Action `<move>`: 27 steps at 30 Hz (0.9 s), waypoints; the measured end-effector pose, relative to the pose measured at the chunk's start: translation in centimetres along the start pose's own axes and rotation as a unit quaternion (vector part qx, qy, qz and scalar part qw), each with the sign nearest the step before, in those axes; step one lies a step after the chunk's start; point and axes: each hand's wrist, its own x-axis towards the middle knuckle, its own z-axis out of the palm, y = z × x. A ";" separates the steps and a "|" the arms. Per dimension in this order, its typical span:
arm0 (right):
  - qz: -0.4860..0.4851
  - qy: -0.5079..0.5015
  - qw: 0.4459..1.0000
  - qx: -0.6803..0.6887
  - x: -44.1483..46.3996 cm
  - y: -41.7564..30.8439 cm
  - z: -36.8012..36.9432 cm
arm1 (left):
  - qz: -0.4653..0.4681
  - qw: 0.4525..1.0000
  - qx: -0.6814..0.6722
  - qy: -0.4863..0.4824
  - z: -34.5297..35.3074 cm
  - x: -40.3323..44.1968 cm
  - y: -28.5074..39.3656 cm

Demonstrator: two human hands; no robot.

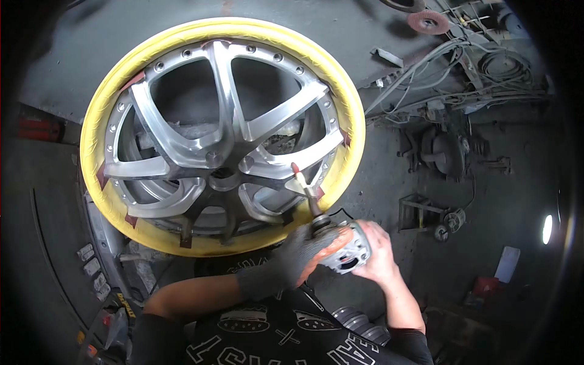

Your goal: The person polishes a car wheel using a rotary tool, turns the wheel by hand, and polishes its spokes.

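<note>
Holding the power tool below centre frame, per my head feed: gloved left hand curled round its neck, bare right hand wrapped over its rear. Red tip at a spoke of the yellow-edged wheel, upper left; contact unclear.

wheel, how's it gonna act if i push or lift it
The wheel looks rigid and probably heavy, given its broad metal spokes. Its round outline suggests it could roll if stood on edge. The wrinkled yellow wrap may shift under a grip.
</note>
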 end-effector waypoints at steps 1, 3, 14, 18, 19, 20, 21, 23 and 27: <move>0.005 -0.009 1.000 0.012 -0.1 -0.6 0.6 | -0.040 0.986 -0.162 0.012 -0.3 -1.1 0.6; 0.022 -0.012 0.999 0.039 0.2 -2.0 1.2 | -0.078 0.945 -0.318 0.023 -0.7 -1.8 1.3; 0.030 0.089 0.995 -0.043 0.8 1.8 -3.2 | 0.015 0.965 -0.260 -0.005 2.4 4.6 4.1; 0.038 0.095 0.994 -0.047 1.4 3.5 -4.3 | 0.241 0.967 -0.080 -0.021 3.1 7.6 4.2; 0.038 0.095 0.994 -0.047 1.5 3.8 -4.4 | 0.063 0.985 -0.155 -0.044 3.2 8.1 4.7; 0.044 0.094 0.994 -0.042 1.5 4.1 -4.4 | -0.118 0.965 -0.224 -0.065 3.3 8.5 5.2; 0.051 0.094 0.994 -0.038 1.5 4.4 -4.5 | -0.118 0.965 -0.224 -0.065 3.1 8.7 6.4; 0.048 0.089 0.995 -0.023 1.7 4.4 -4.6 | -0.207 0.921 -0.324 -0.054 2.5 8.6 8.1; 0.037 0.070 0.997 0.008 1.3 4.3 -3.9 | 0.121 0.985 -0.123 -0.034 3.3 6.7 2.9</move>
